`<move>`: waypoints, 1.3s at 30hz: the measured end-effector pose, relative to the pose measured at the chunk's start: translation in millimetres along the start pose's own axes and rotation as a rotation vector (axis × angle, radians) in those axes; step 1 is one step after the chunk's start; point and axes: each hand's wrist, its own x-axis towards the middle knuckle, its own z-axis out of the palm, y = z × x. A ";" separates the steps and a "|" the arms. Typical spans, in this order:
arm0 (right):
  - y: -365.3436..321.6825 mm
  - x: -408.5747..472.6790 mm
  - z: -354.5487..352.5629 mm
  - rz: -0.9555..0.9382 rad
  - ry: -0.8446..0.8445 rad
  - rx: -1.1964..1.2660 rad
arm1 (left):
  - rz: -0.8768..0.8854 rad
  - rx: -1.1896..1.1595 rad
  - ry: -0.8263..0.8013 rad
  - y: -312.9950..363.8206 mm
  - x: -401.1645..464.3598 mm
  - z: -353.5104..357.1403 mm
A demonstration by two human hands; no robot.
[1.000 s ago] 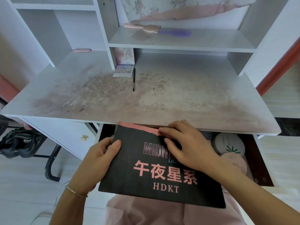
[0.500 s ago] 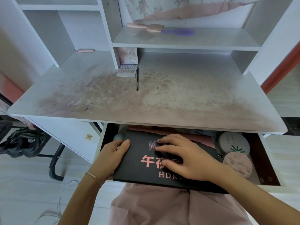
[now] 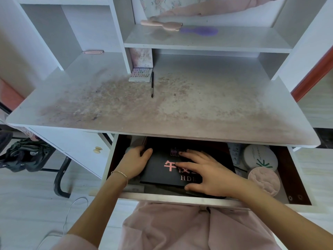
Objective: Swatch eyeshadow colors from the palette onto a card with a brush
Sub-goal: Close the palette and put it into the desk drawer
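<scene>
Both hands are in the open brown-lined drawer [image 3: 295, 170] under the counter [image 3: 198, 109]. The flat black rectangular palette case with pink lettering [image 3: 162, 170] lies flat inside the drawer, its far edge tucked under the counter lip.

Left hand [image 3: 134, 164] is at the case's 9 o'clock edge, thumb on top and fingers wrapped around the side, gripping it. Right hand [image 3: 210, 173] lies palm-down on the lid, fingers [image 3: 189, 153] spread flat and pointing toward 11 o'clock, thumb at the near edge; it presses on the case, not closed around anything.

At 3 o'clock from the case, still in the drawer: a round white compact with a green mark [image 3: 260, 156], and a round pink puff [image 3: 264, 181] just nearer.

On the counter at 12 o'clock, well apart from the hands: a small open eyeshadow palette with coloured pans [image 3: 141, 74] against the shelf upright, and a thin black brush [image 3: 152, 83] lying just beside it at its 3 o'clock, tip pointing toward 6 o'clock.

On the upper shelf [image 3: 207, 42]: a pink hairbrush [image 3: 162, 25] and a purple hairbrush [image 3: 200, 31].
</scene>
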 end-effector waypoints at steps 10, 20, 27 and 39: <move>6.2 3.1 0.9 0.152 0.229 -0.124 | 0.275 0.096 0.212 11.9 -31.9 0.4; -24.5 -56.2 -3.3 0.150 0.213 0.192 | 0.714 0.206 0.079 17.7 -84.2 13.9; -25.7 -77.8 16.3 0.132 0.582 -0.214 | 0.894 0.373 0.187 6.4 -80.3 25.3; -1.6 -58.7 14.9 -0.077 0.945 -0.341 | 1.060 0.394 0.458 10.0 -54.2 32.7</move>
